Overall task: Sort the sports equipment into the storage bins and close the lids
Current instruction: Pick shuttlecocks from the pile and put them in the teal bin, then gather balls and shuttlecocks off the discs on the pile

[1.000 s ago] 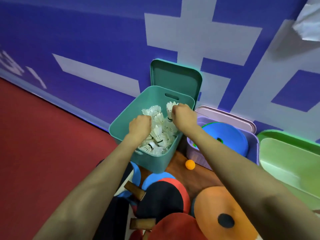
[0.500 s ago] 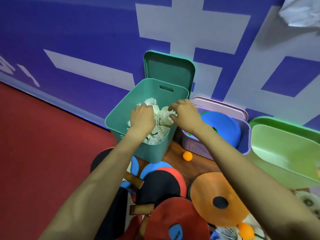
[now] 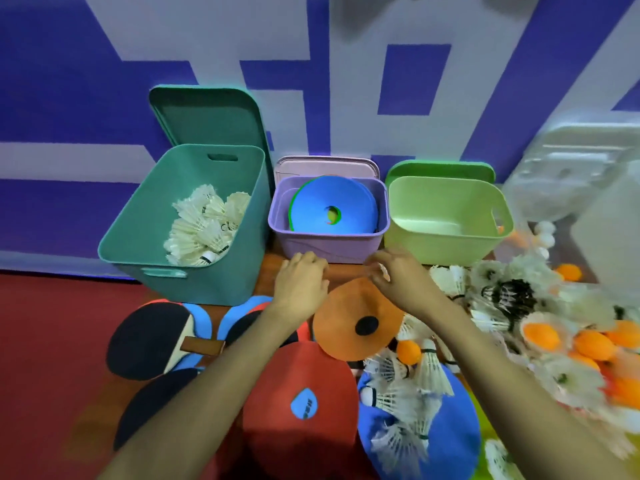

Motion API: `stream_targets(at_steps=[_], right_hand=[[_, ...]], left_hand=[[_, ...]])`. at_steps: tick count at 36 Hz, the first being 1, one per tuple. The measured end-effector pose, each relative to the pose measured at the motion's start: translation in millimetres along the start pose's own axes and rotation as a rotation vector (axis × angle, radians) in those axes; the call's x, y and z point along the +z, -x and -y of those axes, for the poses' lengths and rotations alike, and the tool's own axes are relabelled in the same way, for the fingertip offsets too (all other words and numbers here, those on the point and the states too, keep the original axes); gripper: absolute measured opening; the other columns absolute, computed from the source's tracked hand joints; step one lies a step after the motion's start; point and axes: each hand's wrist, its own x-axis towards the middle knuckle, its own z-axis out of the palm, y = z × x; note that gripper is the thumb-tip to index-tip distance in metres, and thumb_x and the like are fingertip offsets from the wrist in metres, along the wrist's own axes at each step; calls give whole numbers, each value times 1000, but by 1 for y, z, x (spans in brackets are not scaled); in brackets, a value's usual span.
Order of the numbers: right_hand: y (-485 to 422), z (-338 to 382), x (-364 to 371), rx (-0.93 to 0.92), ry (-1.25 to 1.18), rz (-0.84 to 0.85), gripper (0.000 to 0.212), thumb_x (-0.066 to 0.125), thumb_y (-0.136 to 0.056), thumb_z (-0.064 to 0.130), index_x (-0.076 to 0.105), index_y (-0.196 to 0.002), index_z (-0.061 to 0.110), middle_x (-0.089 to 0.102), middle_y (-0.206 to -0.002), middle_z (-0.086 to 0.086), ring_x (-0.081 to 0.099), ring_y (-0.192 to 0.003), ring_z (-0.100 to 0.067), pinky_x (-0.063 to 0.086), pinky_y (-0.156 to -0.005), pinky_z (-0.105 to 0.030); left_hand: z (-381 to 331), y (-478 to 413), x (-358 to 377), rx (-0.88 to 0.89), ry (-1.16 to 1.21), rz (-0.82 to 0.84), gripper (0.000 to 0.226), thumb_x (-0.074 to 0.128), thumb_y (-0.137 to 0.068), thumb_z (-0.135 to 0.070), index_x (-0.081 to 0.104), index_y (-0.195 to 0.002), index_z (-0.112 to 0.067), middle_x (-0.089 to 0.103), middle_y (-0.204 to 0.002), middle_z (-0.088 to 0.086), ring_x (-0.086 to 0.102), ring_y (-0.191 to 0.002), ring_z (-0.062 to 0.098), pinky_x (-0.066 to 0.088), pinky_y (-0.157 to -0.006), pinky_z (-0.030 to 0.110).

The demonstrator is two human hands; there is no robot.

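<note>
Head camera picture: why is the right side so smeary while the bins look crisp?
Head view: motion blur smears the white feather shuttlecocks and orange balls at right; the teal plastic bin at left is sharp; the wide lens tilts it and the light-green plastic bin apart.
</note>
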Motion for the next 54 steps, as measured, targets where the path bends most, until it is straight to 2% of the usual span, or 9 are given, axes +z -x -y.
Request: stream_targets(at_steps=[5,13,19,26,35,41,47,51,54], right_hand=[[32,-16,8,188,-35,129,32,54,-90,18,53,-122,13,55,-121,-7,50,-112,-25,44,-88,-34],[84,-35,6,354,-212,199,18,56,-85,12,44,-97,12,45,-95,-2,44,-84,-20,33,-60,-25],[98,-41,16,242,-53,384,43,62,-84,19,49,-125,18,46,-124,0,38,-119,-18,37,-94,-26],[95,-40,28,25,343,302,48,54,-85,13,50,-131,25,50,-120,-1,39,-111,-23,32,-84,-28],[98,-42,41,28,432,249,36,51,-87,25,58,-121,20,44,-102,-3,36,-101,-24,22,-76,-33],[101,-42,31,65,270,213,41,60,-81,34,53,-119,19,45,-108,-3,35,-100,-22,20,-76,-30],[97,-39,-17,185,-68,97,39,67,-78,27,45,-109,17,53,-105,-2,46,-94,-20,43,-73,-36],[92,-44,-47,200,-244,-121,38,68,-82,21,47,-114,18,54,-104,1,52,-83,-16,41,-65,-33],[86,-55,-66,169,-264,-295,45,66,-83,16,48,-125,15,51,-117,0,49,-97,-12,40,-76,-28]], left_hand=[[3,-25,37,-50,56,161,46,51,-90,-19,43,-136,-14,42,-131,11,38,-123,31,38,-97,41],[15,-46,81,-103,145,365,63,47,-89,-6,28,-147,-22,17,-154,11,23,-136,36,30,-110,46],[10,-48,94,-11,167,374,62,38,-88,2,34,-145,-23,23,-152,10,28,-134,34,27,-112,41],[12,-53,97,-46,201,364,44,43,-90,2,56,-127,-19,37,-134,13,38,-123,33,34,-105,38],[3,-37,88,-38,316,148,44,44,-91,3,55,-127,-19,40,-131,9,38,-120,29,38,-102,40],[-12,-13,74,50,387,21,39,51,-90,-3,56,-126,-18,43,-127,8,40,-118,25,37,-102,35],[-47,-3,51,173,473,-57,36,52,-94,-17,53,-130,-20,41,-126,6,38,-120,21,30,-100,24],[-77,-7,30,262,530,-80,37,49,-97,-24,48,-134,-20,42,-126,6,39,-120,19,32,-103,27],[-101,-18,15,292,572,-80,40,50,-96,-25,45,-136,-19,43,-129,4,38,-122,18,33,-101,27]])
